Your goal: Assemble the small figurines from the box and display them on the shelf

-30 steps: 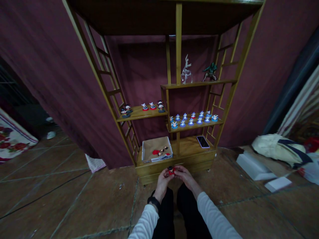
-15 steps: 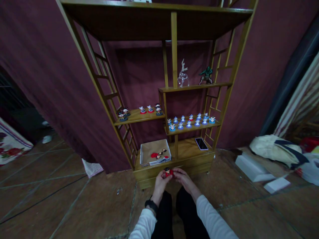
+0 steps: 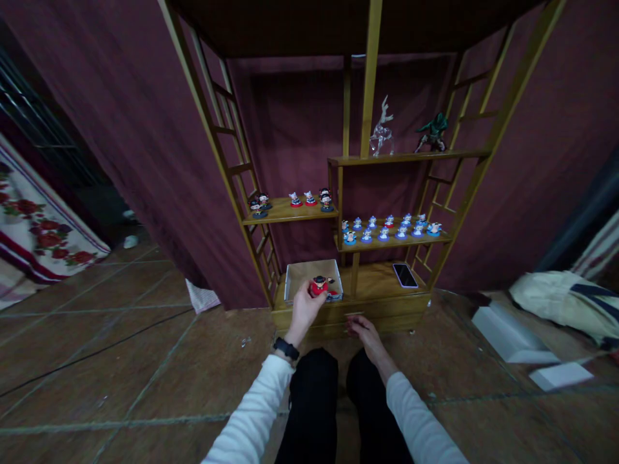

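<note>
My left hand (image 3: 305, 310) is closed on a small figurine (image 3: 319, 287) with a black hat and a red body. It holds the figurine up in front of a shallow cardboard box (image 3: 314, 267) on the lowest shelf, hiding part of the box. Red and dark pieces show inside, beside the figurine. Lower and to the right, my right hand (image 3: 365, 332) is apart from the figurine, before the cabinet's drawer front. Its fingers are curled together, and whatever may be between them cannot be made out.
Small figurines (image 3: 325, 201) stand on the left shelf (image 3: 285, 211); several blue and white ones (image 3: 383, 233) fill the right shelf. Above are a clear deer (image 3: 382, 136) and a green-cloaked figure (image 3: 435, 132). A phone (image 3: 405, 275) lies right of the box. Pale blocks (image 3: 512, 335) rest on the floor.
My left hand has lifted the figurine up and forward toward the box. My right hand has come away from it and stays lower. The view has shifted left and downward.
</note>
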Demonstrator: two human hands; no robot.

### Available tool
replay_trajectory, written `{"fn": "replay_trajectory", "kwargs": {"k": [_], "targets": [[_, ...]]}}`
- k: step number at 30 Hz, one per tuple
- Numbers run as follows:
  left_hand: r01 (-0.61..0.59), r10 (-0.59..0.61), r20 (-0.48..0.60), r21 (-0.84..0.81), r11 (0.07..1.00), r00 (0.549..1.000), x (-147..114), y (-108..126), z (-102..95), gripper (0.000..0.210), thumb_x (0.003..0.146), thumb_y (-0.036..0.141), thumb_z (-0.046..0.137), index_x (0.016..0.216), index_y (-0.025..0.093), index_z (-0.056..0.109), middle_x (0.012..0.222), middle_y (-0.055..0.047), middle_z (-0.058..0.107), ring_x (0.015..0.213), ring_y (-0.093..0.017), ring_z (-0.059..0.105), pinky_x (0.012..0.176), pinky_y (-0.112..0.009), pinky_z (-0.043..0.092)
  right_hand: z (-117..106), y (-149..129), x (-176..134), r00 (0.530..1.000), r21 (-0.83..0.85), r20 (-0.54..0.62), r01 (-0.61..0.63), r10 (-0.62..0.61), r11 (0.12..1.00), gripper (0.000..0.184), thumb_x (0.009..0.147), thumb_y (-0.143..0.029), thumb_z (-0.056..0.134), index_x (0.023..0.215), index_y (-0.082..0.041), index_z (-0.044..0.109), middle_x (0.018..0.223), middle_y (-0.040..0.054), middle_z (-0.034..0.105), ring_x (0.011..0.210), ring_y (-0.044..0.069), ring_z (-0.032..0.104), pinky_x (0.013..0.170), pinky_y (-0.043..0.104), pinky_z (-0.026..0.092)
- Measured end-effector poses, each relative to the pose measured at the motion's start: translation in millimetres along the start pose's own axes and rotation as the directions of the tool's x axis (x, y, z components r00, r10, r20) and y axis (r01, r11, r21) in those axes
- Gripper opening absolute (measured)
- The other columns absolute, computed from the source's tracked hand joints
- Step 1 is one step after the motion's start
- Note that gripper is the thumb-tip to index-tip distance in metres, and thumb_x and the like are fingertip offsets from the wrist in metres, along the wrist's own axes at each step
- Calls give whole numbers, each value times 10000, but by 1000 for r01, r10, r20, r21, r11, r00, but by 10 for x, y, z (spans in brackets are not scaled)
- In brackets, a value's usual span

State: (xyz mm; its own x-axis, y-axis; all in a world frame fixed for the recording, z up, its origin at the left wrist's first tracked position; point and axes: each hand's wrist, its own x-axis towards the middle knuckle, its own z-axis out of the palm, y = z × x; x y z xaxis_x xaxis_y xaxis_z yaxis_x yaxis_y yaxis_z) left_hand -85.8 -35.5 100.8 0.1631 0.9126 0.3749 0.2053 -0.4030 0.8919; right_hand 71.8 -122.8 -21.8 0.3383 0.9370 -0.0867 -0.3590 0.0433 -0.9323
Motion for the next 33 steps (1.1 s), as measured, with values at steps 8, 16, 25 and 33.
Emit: {"fn": "replay_trajectory", "kwargs": {"k": [8, 16, 25, 33], "targets": [[116, -113, 120, -19, 993, 986, -571, -386, 350, 307, 600, 277, 720, 882, 192, 632, 735, -9, 634, 642, -138, 536, 642, -248, 394, 39, -31, -53, 998, 11, 60, -11, 10, 1000, 370, 592, -459, 726, 868, -215, 686, 827, 28, 685, 741, 176, 589, 696, 303, 452], [56, -67, 179, 68, 996, 981, -778, -638, 502, 253, 615, 268, 721, 847, 198, 650, 814, -40, 627, 737, -173, 559, 708, -277, 408, 37, -25, -25, 994, 22, 107, -33, 30, 999, 375, 580, -449, 747, 865, -208, 705, 904, 40, 708, 852, 215, 621, 778, 344, 455], [110, -104, 241, -13, 994, 965, -767, -733, 476, 179, 633, 221, 693, 803, 186, 649, 775, -36, 617, 756, -181, 571, 739, -290, 430, 73, -36, -49, 989, 66, 129, -83, 74, 994, 417, 557, -393, 765, 924, -215, 682, 968, 43, 704, 900, 233, 632, 757, 344, 487], [367, -245, 358, -332, 869, 901, -694, -888, 512, 428, 564, 157, 760, 959, 167, 595, 906, -71, 679, 829, -184, 626, 805, -316, 458, 44, -74, -71, 986, 91, 128, -119, 107, 989, 444, 569, -379, 768, 963, -211, 650, 915, 49, 700, 775, 193, 651, 763, 381, 509]]}}
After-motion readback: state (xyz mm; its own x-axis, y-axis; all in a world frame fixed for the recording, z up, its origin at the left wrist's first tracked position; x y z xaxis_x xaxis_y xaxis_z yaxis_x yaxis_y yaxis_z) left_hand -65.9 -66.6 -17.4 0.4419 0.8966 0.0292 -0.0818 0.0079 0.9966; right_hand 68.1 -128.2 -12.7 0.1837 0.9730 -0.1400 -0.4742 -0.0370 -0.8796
